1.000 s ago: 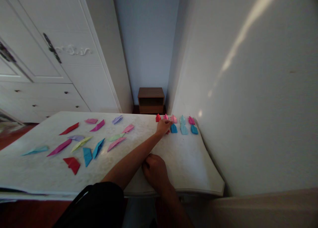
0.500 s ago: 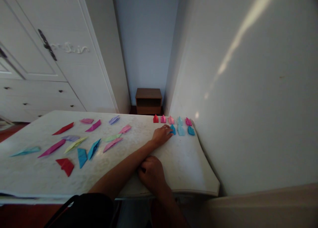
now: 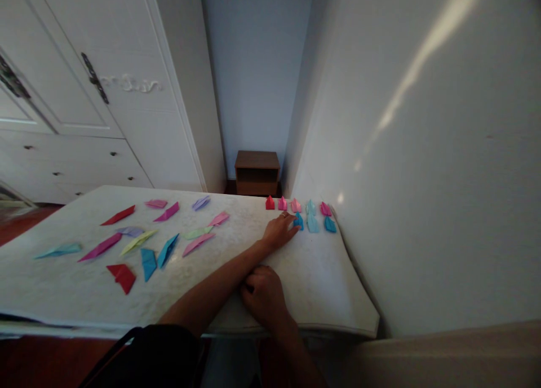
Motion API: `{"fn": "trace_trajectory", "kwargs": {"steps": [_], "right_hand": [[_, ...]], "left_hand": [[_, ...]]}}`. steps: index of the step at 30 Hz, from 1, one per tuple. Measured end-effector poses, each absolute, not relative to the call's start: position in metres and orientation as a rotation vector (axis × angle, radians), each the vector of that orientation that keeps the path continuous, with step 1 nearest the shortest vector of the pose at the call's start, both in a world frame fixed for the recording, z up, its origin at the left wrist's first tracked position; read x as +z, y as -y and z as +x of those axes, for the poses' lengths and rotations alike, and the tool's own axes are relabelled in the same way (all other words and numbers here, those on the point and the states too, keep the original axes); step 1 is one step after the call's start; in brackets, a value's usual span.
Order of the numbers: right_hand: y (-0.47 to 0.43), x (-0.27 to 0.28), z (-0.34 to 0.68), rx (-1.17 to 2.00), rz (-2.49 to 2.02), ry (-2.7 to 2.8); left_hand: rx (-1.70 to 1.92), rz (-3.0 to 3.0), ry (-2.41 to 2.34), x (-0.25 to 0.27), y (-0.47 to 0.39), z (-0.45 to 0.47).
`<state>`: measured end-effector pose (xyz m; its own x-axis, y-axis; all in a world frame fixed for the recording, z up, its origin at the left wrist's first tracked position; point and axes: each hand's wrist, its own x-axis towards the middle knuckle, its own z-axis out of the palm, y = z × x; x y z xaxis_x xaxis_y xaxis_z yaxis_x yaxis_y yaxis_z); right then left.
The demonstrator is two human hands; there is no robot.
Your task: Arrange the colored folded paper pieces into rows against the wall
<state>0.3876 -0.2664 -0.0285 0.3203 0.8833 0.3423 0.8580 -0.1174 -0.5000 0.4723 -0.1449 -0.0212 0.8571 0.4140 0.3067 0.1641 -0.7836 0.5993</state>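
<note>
My left hand reaches across the table to the right. Its thumb and fingers close around a small blue folded paper piece in the front row, which rests on the tabletop. Just right of it stands a pale blue folded piece, then another blue one. Behind them is a row with a red piece, a pink piece, a light pink piece, a pale blue piece and a magenta piece. My right hand is curled closed below my left forearm, with nothing visible in it.
Several flat folded papers lie on the table's left half, among them a red one, a yellow one and a blue one. A white wall borders the table on the right. A brown nightstand stands beyond.
The view has shifted slightly, so the scene sits a little further right. My left hand remains at the blue folded paper piece, and my right hand stays curled below my forearm.
</note>
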Motion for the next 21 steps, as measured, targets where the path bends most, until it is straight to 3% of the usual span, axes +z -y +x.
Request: {"fn": "trace_trajectory", "kwargs": {"steps": [9, 21], "right_hand": [[0.27, -0.024, 0.388, 0.123, -1.892, 1.504], [0.272, -0.027, 0.393, 0.317, -1.771, 1.417]], "left_hand": [[0.685, 2.071, -0.622, -0.024, 0.141, 0.452], [0.573, 1.749, -0.602, -0.014, 0.135, 0.299]]}}
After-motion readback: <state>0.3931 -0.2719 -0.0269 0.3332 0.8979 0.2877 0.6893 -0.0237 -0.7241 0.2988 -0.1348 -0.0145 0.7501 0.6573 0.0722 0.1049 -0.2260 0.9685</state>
